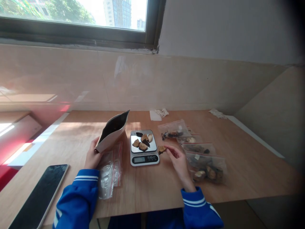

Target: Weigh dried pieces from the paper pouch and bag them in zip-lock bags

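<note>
A dark phone (39, 197) lies face up at the lower left of the frame, nearest the camera, beside the blue sleeves. Just above it the left hand (92, 156) is closed on the bottom corner of an open paper pouch (113, 131), holding it tilted with its dark mouth turned toward the upper right. Empty zip bags (110, 171) lie flat under and below that wrist. At the centre, the right hand (177, 159) pinches one dried piece (162, 149) between thumb and fingertips, just beside the right edge of the kitchen scale (144, 148) and not yet over its plate. Several more brown and dark pieces (143, 141) already rest on the steel plate; the display is too small to read. To place this one well, it looks wise to set it gently on a bare part of the plate, clear of the rim, and let go fully so the hand adds no weight. Filled zip bags (202, 159) run in a row down the right side of the table (238, 165), and crumpled paper (159, 113) sits by the wall.
</note>
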